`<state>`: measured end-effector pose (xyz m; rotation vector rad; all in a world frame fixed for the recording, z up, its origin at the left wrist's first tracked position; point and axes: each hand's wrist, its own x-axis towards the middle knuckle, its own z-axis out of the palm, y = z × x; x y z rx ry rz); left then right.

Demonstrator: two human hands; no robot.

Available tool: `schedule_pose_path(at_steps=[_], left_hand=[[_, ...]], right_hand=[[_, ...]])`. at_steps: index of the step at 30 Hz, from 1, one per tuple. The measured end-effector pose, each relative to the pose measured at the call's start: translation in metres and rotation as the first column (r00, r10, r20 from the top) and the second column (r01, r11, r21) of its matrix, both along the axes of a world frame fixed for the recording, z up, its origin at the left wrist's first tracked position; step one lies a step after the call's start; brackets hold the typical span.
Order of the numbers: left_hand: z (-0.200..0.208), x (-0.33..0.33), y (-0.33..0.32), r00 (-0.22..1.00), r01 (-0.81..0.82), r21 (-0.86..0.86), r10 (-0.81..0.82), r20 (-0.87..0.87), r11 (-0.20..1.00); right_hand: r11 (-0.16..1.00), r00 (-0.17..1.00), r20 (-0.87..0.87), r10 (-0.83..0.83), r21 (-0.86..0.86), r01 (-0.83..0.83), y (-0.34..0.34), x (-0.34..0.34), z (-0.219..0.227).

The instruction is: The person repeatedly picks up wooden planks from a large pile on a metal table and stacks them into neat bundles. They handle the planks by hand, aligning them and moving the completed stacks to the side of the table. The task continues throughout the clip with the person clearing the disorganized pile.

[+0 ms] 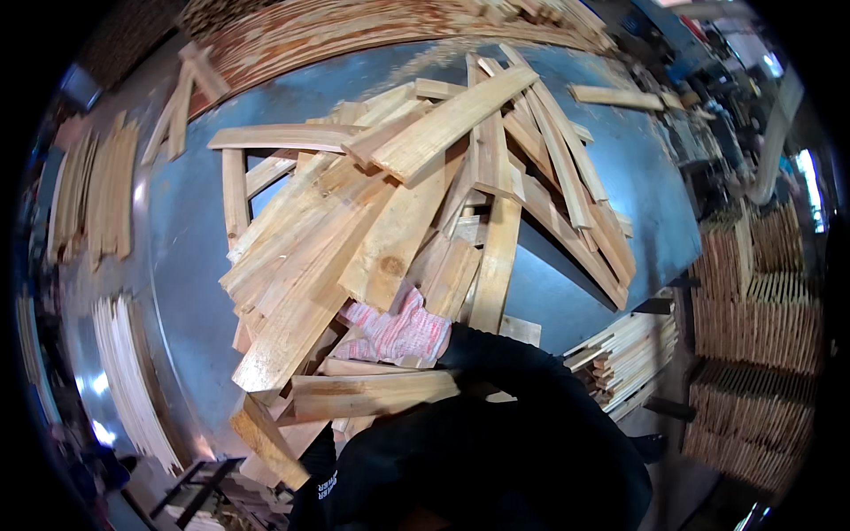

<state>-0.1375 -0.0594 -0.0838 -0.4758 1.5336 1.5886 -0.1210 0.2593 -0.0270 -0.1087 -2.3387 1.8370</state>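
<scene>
- Workshop floor has lumber all round; metal tabletop (181, 283) carries the main pile (301, 239). Hands?

- Right hand (403, 329), in a pink-and-white glove, is at the near end of the knotted board (390, 252). Thumb stands well apart from the fingers, half spread, touching the wood. Fingertips partly hidden, so can't tell if the grip is closed. Left hand out of sight, can't tell its state.

- Where's that board?

- Mid-pile, near end toward the person, length running away up the pile. Top board (456, 124) slants across its far part.

- Counts?

- Gloved hand: one. Crosswise board (376, 396) just nearer than the glove: one. Tilted block (266, 438) left of that: one. Loose board (615, 97), far right: one. Slat stacks (753, 314) at right: two, one above the other. Slat bundles (111, 190) at far left: two, side by side. Pile itself overlaps too much to count.

- Edges, room?

- Bare strip down the tabletop's left side; wider bare patch between pile and right edge. Far side narrower, with long planks (336, 40) just beyond. Near side tight: wood close to the body, right sleeve (522, 358) crossing the near-right part.
</scene>
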Motion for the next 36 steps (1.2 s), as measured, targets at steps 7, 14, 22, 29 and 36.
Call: schedule_pose_path(at_steps=[7, 14, 22, 29, 36], left_hand=[[-0.029, 0.011, 0.02, 0.999, 0.014, 0.092, -0.018, 0.04, 0.996], [-0.068, 0.015, 0.133, 0.999, -0.047, 0.018, 0.047, 0.018, 0.999], [-0.089, -0.003, 0.173, 0.974, 0.077, -0.388, -0.153, -0.167, 0.918], [0.028, 0.025, 0.035, 0.352, 0.583, -0.653, -0.874, -0.335, 0.484], [0.018, -0.017, -0.162, 0.824, -0.561, -0.711, 0.368, -0.431, 0.423]], right_hand=[[0.915, 0.923, -0.38, 0.067, 0.391, 0.095, -0.044, 0.055, 0.07], [0.794, 0.926, 0.283, -0.252, 0.608, 0.03, -0.04, 0.118, 0.015], [0.608, 0.964, 0.083, -0.253, 0.789, 0.091, 0.074, 0.057, 0.005], [0.506, 0.914, 0.26, -0.313, 0.86, -0.071, 0.141, -0.005, 0.008], [0.776, 0.984, -0.176, -0.033, 0.616, 0.136, -0.058, -0.049, 0.129]])
